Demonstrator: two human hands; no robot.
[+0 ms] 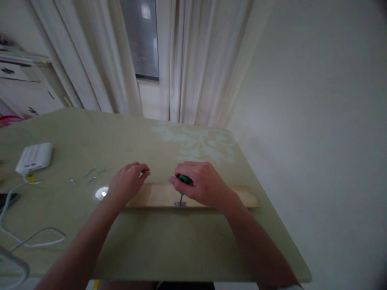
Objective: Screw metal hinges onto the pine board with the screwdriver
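Note:
My right hand (201,181) is closed round the green handle of a screwdriver (184,178). Its shaft points down to a small metal plate (180,204) with holes, at the near edge of a light wooden board (161,193). The board lies crosswise on the table, partly covered by both hands. Over the board's left end is my left hand (128,183), thumb and fingertips drawn together in a loose pinch. Anything between those fingertips is too small to make out.
Several small metal screws or pins (90,172) lie left of my left hand, near a shiny round spot (101,193). Farther left are a white box-shaped device (34,157), a white cable (39,243) and a dark phone-like object (8,200). A wall (317,121) flanks the table's right side.

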